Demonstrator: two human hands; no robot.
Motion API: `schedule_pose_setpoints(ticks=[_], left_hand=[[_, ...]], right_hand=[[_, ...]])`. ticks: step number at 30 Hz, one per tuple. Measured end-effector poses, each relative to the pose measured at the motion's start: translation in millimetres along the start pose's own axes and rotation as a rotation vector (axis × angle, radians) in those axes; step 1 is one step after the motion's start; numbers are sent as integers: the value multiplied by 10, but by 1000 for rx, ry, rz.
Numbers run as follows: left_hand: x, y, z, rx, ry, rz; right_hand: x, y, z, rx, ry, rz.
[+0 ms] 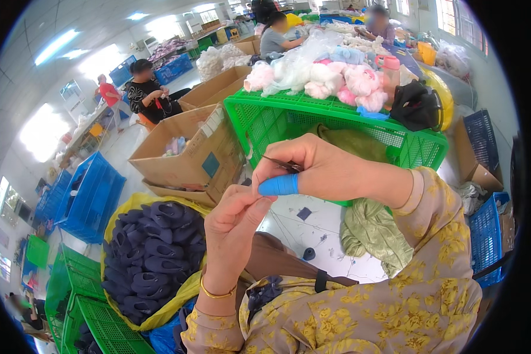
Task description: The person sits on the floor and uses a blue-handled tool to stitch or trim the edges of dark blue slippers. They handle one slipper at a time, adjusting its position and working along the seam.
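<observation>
My left hand point(233, 215) is closed in a pinch, its fingertips meeting those of my right hand in front of my chest. Whatever the left fingertips hold is too small to make out. My right hand point(321, 165) is closed around a slim dark pointed tool point(282, 163), with much of it hidden by the fingers. Blue tape point(280, 184) wraps the right thumb. On my lap lies a bunched dark navy fabric piece point(264, 293). To the left, a yellow bag point(124, 206) is heaped with dark navy slipper-shaped fabric pieces point(159, 253).
A green crate point(419, 141) ahead carries pink and white plush pieces point(360, 82), a pink bottle point(389, 74) and a black bag point(416, 106). Cardboard boxes point(180, 159) and blue crates point(91, 197) stand left. Olive cloth point(374, 233) lies on the floor. Several people sit farther off.
</observation>
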State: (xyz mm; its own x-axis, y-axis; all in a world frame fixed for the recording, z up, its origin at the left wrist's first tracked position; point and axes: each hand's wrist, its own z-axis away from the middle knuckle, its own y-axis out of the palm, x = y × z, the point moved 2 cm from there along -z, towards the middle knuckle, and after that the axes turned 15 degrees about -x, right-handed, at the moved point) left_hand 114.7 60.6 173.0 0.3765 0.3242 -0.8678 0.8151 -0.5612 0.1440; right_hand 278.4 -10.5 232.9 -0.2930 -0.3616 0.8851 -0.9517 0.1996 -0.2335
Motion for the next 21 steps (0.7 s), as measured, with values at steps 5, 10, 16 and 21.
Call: schedule_pose_setpoints(ticks=[5, 10, 16, 21], left_hand=[[18, -25, -2, -32, -76, 39], [9, -29, -15, 1, -143, 159], [61, 68, -31, 81, -140, 105], [228, 97, -37, 140, -170, 69]], right_hand=[[-54, 29, 1, 7, 20, 0], [-18, 66, -17, 30, -64, 76], [-25, 34, -62, -76, 52, -289], [280, -540, -342, -242, -96, -385]])
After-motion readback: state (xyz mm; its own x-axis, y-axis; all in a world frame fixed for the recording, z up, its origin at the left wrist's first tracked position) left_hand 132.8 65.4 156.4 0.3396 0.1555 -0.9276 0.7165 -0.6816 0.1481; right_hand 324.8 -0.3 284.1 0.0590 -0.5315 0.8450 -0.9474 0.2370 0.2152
